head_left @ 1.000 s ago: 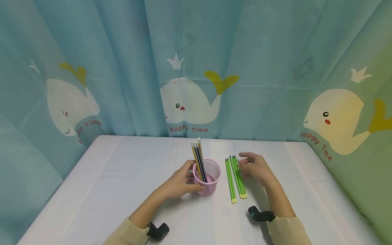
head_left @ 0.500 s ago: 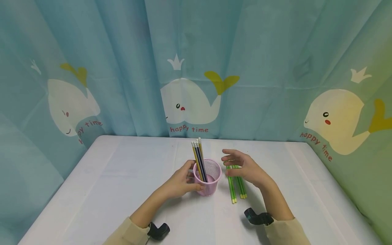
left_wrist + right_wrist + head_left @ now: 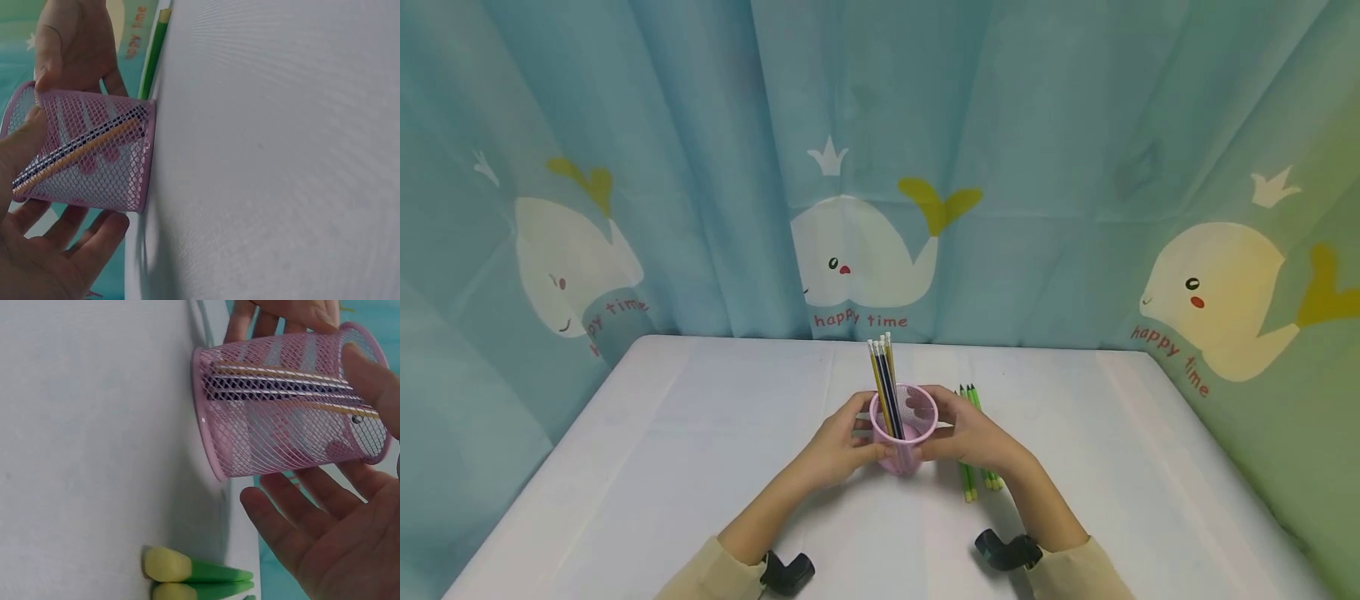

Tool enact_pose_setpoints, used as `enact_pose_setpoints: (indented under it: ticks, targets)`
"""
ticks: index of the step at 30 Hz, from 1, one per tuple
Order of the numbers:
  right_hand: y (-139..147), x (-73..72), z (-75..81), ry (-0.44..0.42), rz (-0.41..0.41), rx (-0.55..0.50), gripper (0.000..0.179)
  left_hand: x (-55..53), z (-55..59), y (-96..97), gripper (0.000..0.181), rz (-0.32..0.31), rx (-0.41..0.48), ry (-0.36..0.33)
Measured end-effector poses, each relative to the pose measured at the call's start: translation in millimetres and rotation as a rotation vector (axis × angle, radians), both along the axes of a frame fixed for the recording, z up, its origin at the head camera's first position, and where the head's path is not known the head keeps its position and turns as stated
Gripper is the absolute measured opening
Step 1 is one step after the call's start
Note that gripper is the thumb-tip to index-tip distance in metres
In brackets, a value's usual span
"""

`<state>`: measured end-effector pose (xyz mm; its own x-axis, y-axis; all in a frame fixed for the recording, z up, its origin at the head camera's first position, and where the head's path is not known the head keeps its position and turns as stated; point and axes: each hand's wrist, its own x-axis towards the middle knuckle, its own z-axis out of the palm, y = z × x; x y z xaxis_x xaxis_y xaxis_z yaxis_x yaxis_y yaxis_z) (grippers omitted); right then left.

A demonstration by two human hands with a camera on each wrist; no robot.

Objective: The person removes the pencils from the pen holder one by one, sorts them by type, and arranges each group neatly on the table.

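A pink mesh pencil cup (image 3: 905, 462) stands upright between both hands, with several yellow and dark striped pencils (image 3: 887, 392) leaning inside, eraser ends up. My left hand (image 3: 831, 450) grips its left side, thumb in front and fingers behind. On the right side my right hand (image 3: 973, 433) holds the cup the same way, thumb near the rim, as the right wrist view also shows. Whether the cup's base touches the table, I cannot tell. Several green pencils (image 3: 967, 481) with pale yellow ends lie on the table, partly hidden behind the right hand.
The white-covered table (image 3: 700, 417) reaches back to a blue curtain (image 3: 1037, 125) printed with whales. A black wrist device (image 3: 788, 573) sits at the left cuff, and another black wrist device (image 3: 1006, 550) at the right cuff.
My right hand has moved left from above the green pencils to the cup and now holds its right side. The left hand keeps its grip; the cup has shifted very slightly.
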<state>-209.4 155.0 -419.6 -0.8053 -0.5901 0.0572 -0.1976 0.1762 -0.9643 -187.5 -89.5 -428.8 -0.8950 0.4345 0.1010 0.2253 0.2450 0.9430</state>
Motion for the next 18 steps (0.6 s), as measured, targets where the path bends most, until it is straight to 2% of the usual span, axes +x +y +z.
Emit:
enact_pose_setpoints:
  ticks: [6, 8, 14, 18]
  targets:
    - [-3, 2.9, 0.7, -0.01, -0.043, 0.027, 0.082, -2.8, 4.6, -6.5, 0.078, -0.03, -0.045, -0.027]
    - [-3, 3.1, 0.8, -0.012, -0.047, 0.03, 0.082, -4.4, 6.4, -9.9, 0.075, -0.017, -0.056, -0.022]
    - [-5, 3.0, 0.1, -0.027, -0.042, 0.016, 0.08, -8.1, 6.0, -11.6, 0.039, 0.153, 0.003, 0.057]
    - [-4, 2.7, 0.5, -0.021, -0.049, 0.02, 0.081, -11.1, 3.4, -6.8, 0.029, 0.228, 0.058, 0.101]
